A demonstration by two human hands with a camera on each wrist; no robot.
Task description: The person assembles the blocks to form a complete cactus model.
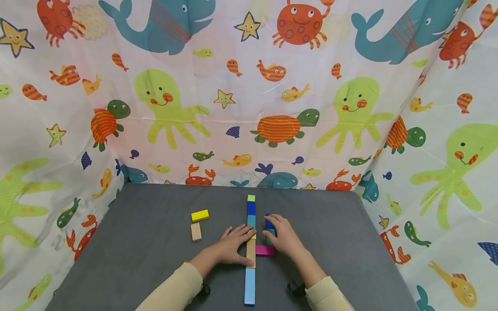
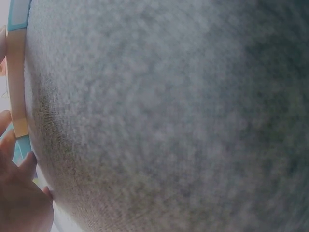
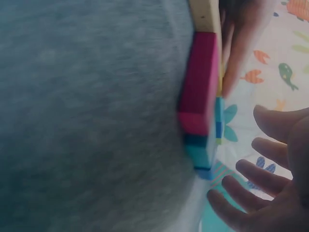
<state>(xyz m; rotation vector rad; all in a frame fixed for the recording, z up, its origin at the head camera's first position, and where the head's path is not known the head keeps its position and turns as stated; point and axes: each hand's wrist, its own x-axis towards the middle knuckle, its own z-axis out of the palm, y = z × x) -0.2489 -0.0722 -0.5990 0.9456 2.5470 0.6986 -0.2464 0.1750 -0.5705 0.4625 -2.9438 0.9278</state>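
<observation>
Pale sleeves [image 1: 177, 283] lie nearest in the head view; the left hand [image 1: 231, 247], fingers spread, touches the block row [image 1: 251, 251], long axis toward the far edge of the tabletop [image 1: 330, 224]. Parallel blue blocks [image 1: 269, 225] lie nearer the right hand [image 1: 287, 236], tabletop reaching rightward. Left wrist: fingers apart along the wooden block [image 2: 17, 79]. Right wrist: splayed fingers grasp nothing.

The row of blocks [image 1: 250, 285] runs straight away from me along the table [image 1: 155, 246]. My left hand [image 1: 229, 246] lies across its middle from the left; my right hand [image 1: 285, 236] is over to the right, by a shorter column [image 1: 269, 225]. Before that column, a side block [image 1: 265, 250] juts rightward from the row. Well left — near loose block [image 1: 196, 232], far loose block [image 1: 200, 215] just behind it (cloth [image 1: 241, 147] hangs behind everything).
</observation>
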